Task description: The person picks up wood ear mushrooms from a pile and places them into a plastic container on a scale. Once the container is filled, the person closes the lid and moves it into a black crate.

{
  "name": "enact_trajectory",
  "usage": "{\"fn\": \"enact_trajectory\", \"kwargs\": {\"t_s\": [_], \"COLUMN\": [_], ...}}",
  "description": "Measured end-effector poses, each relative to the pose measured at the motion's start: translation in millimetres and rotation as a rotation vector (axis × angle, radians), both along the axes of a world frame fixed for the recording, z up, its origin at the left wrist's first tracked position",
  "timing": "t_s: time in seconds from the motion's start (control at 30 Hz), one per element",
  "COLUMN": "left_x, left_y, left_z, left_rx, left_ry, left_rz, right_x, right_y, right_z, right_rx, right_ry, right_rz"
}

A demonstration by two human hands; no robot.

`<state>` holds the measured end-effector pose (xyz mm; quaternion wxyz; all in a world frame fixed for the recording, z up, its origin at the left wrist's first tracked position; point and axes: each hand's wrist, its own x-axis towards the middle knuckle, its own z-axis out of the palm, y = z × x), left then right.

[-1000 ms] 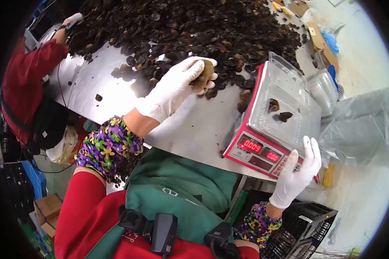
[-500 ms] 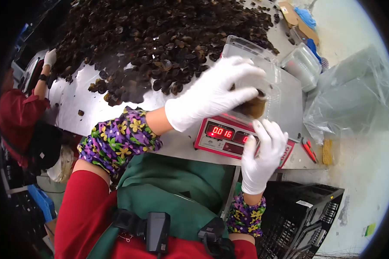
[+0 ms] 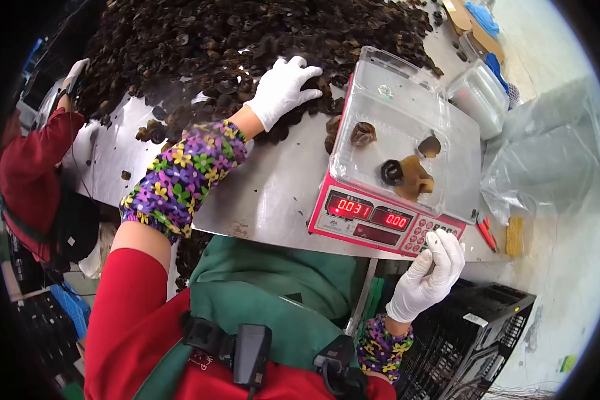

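My left hand [image 3: 283,91], in a white glove, is over the near edge of a heap of dark brown curled pieces [image 3: 247,40] that look like wood ear mushrooms. Its fingers are spread, with nothing visible in them. By the keypad corner of a red weighing scale [image 3: 380,241], my right hand [image 3: 433,275], also gloved, has loosely bent fingers apart from the thumb and shows nothing held. On the scale lies an open clear plastic box [image 3: 380,163]. It contains several brown pieces, among them a tan one [image 3: 415,179]. The weight display [image 3: 351,207] reads 0.031.
Stacked clear boxes [image 3: 480,97] and a plastic bag [image 3: 537,163] are right of the scale. Red-handled cutters [image 3: 488,235] and a yellow block [image 3: 514,236] lie nearby. A black crate [image 3: 487,327] stands below. Another person [image 3: 37,170] works at the far left.
My left hand has moved from above the box leftward to the heap. Brown pieces now show in the box, and the display went from 0.016 to 0.031. My right hand shifted right and down.
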<state>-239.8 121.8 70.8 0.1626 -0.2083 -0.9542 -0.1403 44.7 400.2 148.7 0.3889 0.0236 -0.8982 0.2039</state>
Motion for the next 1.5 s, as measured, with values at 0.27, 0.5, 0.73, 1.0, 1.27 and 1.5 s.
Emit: {"fn": "enact_trajectory", "kwargs": {"t_s": [0.27,0.5,0.73,1.0,1.27,1.5], "left_x": [31.3,75.4,122.6,130.4,64.0,119.1], "left_y": [-27.4,9.4,105.8,83.0,-45.9,-45.4], "left_z": [16.2,110.3,133.7,130.1,16.0,4.0], "left_rx": [0.196,0.551,0.155,0.49,0.098,0.085], "left_ry": [0.078,0.176,0.12,0.176,0.02,0.117], "left_rz": [-0.193,-0.255,-0.544,-0.651,-0.008,-0.253], "right_x": [-2.6,8.8,17.3,25.4,14.3,13.5], "right_y": [-5.7,0.9,4.1,14.6,6.0,-4.0], "right_z": [7.9,2.0,10.5,-3.5,0.2,2.9], "right_rx": [-0.007,-0.018,0.0,-0.027,-0.015,0.03], "right_ry": [0.085,0.083,0.072,0.029,0.043,0.048], "right_rz": [0.03,0.023,0.027,-0.002,-0.006,-0.009]}}
